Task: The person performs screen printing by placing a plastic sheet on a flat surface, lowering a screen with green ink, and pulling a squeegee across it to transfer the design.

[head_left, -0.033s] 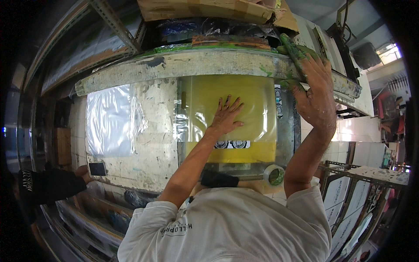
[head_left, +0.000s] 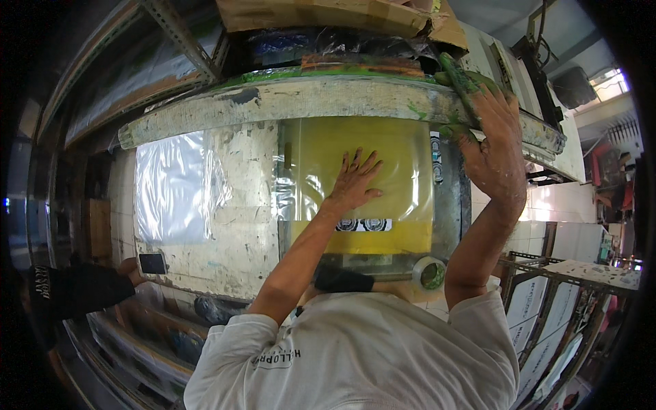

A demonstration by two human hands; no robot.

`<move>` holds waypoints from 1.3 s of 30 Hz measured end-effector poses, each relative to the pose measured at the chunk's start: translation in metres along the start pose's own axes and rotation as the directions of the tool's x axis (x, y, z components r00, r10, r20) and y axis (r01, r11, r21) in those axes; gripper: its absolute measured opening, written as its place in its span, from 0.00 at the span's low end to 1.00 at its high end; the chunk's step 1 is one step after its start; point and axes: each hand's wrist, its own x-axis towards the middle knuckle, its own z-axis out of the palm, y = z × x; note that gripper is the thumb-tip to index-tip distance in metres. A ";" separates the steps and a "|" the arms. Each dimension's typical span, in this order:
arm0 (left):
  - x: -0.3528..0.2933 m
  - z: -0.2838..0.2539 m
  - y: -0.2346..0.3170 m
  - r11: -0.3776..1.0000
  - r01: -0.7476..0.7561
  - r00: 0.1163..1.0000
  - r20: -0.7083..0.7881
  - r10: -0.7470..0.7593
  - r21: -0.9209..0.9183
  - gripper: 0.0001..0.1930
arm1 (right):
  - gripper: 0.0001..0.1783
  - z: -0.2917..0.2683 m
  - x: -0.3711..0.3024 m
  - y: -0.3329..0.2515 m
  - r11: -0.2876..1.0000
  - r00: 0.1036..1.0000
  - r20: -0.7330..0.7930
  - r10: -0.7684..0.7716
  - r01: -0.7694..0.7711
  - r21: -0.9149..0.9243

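Observation:
My left hand (head_left: pixel 355 181) lies palm down with fingers spread. Beneath it is a clear plastic sheet (head_left: pixel 403 191) over a flat yellow panel (head_left: pixel 413 239). A small white label with two round black prints (head_left: pixel 372 225) shows near the panel's close edge. At the far right, my right hand (head_left: pixel 493 150) is closed around a green-stained bar (head_left: pixel 454 78) at the long whitish beam (head_left: pixel 307 97). The fingers partly hide what they grip, so its full shape cannot be told. The beam crosses the far side of the worktable (head_left: pixel 239 205).
A stack of shiny clear plastic sheets (head_left: pixel 171 191) lies on the left. Near the front edge are a dark phone (head_left: pixel 152 264) and a tape roll (head_left: pixel 429 273). Behind the beam sits a cardboard box (head_left: pixel 328 17). Another person's dark sleeve (head_left: pixel 82 294) appears at lower left. Metal racks (head_left: pixel 181 41) flank the table.

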 end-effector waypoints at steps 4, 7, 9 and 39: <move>-0.019 -0.050 0.016 0.965 -0.039 0.944 -0.325 -0.049 -0.259 0.37 | 0.26 -0.002 -0.009 -0.006 0.998 0.998 0.037 0.053 -0.054 0.019; -0.078 -0.053 -0.023 0.785 -0.182 0.559 -0.719 -0.412 -0.592 0.33 | 0.26 0.001 -0.026 -0.018 0.997 0.992 0.100 0.075 -0.077 0.021; -0.101 -0.105 -0.018 0.618 -0.448 0.176 -0.741 -0.648 -0.647 0.33 | 0.26 0.009 -0.055 -0.020 0.994 0.986 0.130 0.109 -0.109 -0.005; -0.127 0.011 0.050 1.000 0.003 0.998 -0.059 -0.003 0.009 0.35 | 0.29 0.014 -0.054 -0.020 0.996 0.995 0.039 0.093 -0.094 0.003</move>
